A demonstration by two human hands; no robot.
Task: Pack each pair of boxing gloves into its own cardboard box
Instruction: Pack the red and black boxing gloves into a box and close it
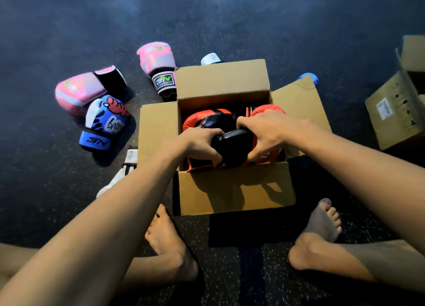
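Box [230, 190] interior partly hidden: left hand [200, 145], right hand [269, 131] grip gloves [195, 119].

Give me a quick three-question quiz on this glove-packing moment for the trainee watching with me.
1. True or false: the open cardboard box under the hands holds red-and-black gloves.
2. Pick one. The left hand and right hand both grip: A) a box flap; B) the black padding of the gloves in the box; C) a roll of tape.
3. Fill in: ___ pink gloves lie outside the box, to its left.

Key: 1 true; 2 B; 3 two.
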